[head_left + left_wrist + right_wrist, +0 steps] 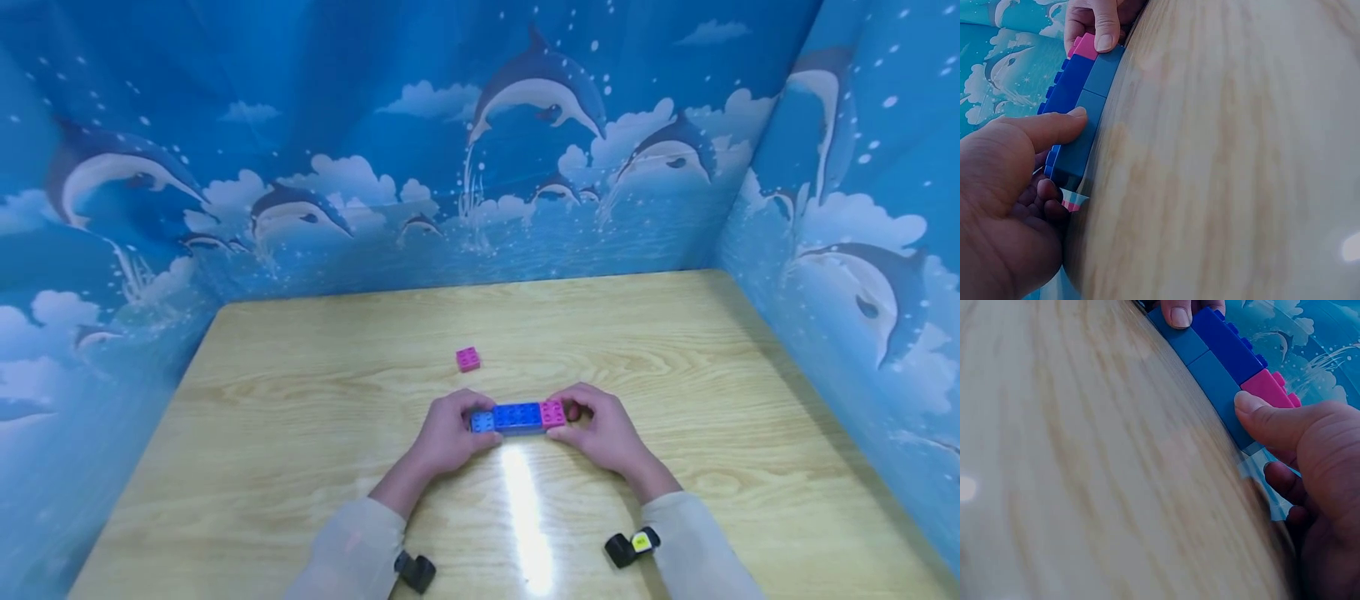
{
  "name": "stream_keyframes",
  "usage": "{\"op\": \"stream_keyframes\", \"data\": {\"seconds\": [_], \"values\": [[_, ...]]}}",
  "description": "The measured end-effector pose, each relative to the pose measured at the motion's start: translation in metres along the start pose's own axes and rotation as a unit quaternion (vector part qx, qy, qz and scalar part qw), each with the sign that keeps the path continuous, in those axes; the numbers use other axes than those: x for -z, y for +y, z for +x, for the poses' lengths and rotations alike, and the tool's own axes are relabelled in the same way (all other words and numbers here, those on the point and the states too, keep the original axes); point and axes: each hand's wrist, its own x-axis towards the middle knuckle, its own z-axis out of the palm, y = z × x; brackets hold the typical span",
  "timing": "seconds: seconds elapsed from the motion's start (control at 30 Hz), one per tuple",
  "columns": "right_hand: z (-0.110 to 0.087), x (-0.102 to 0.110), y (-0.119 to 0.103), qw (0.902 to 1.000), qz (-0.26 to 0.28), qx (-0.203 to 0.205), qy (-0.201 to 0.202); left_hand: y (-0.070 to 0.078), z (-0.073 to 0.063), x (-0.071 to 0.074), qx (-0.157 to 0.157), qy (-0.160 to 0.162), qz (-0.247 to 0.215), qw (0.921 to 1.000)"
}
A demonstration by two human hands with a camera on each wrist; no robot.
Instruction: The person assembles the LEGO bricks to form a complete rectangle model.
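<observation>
A two-layer row of toy building bricks lies across the table between both hands. Its lower layer is two lighter blue bricks [1215, 378] end to end; on top sit a dark blue brick [517, 414] and, at the right end, a pink brick [552, 413]. Lighter blue studs show at the left end. My left hand [450, 433] grips that end, thumb [1060, 130] along the near side. At the other end my right hand [600, 429] pinches the row, its thumb [1266, 419] on the lower brick by the pink one. Fingers behind the row are partly hidden.
A loose pink brick [468, 359] lies on the wooden table [315, 375], beyond the row and slightly left. Dolphin-print curtains [360, 200] stand along the table's back and sides. Each sleeve has a black wrist device [415, 572] strapped on it.
</observation>
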Motion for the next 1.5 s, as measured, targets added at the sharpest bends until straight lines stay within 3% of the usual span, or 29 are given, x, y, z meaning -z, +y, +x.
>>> {"op": "stream_keyframes", "data": {"seconds": [0.43,0.63,0.93,1.13,1.5], "values": [[0.0,0.0,-0.001,1.0,0.005,0.002,-0.001,0.0,0.0,0.004,-0.005,0.01,0.003,0.9999],[0.0,0.0,0.001,1.0,0.003,0.001,-0.002,-0.001,0.002,0.014,-0.005,0.024,-0.038,0.999],[-0.001,-0.001,0.001,1.0,0.003,-0.007,-0.005,0.0,0.019,0.029,0.015,0.084,-0.039,0.9956],[-0.002,-0.002,0.003,0.9999,0.005,-0.008,-0.005,-0.005,0.032,0.035,0.033,0.103,-0.031,0.9937],[0.0,0.0,0.0,0.9996,-0.004,-0.027,-0.012,-0.011,0.052,0.035,0.034,0.123,-0.003,0.9919]]}}
